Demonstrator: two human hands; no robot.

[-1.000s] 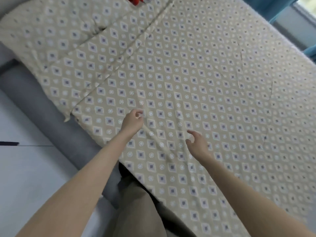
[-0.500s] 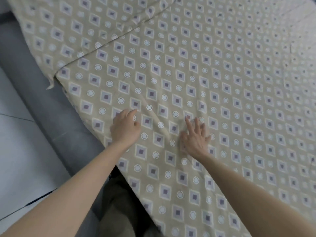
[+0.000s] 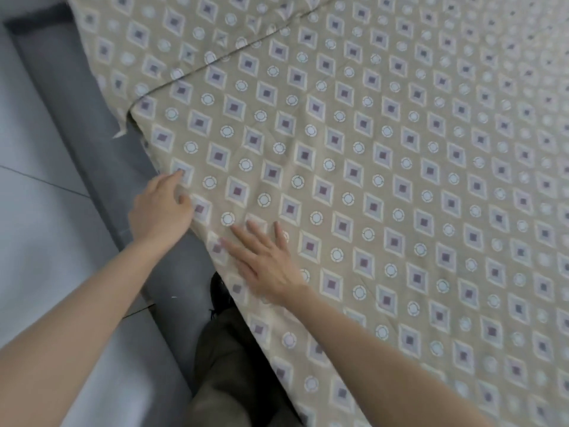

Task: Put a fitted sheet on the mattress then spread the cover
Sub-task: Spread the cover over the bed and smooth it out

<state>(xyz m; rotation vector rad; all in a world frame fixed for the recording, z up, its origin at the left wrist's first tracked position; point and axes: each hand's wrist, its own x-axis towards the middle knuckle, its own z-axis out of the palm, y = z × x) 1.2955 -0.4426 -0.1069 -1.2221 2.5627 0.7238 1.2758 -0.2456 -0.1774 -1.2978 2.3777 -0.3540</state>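
Note:
A beige cover (image 3: 385,167) with purple diamonds and white rings lies spread over the bed. Its folded top edge runs diagonally from its corner (image 3: 131,114) up to the right. Beyond that edge, at the upper left, shows a sheet (image 3: 147,38) of the same print. My left hand (image 3: 160,211) is at the cover's near side edge, with the thumb and curled fingers pinching the fabric. To its right, my right hand (image 3: 264,260) lies flat on the cover, palm down and fingers spread.
A grey padded bed frame (image 3: 92,134) runs along the left side of the mattress. Pale floor tiles (image 3: 37,211) lie to its left. My legs in olive trousers (image 3: 221,374) and a dark shoe (image 3: 218,291) stand against the frame.
Both hands slid toward the near side edge of the bed. The left hand went from resting on the cover to gripping its edge. The view has moved closer to the bed.

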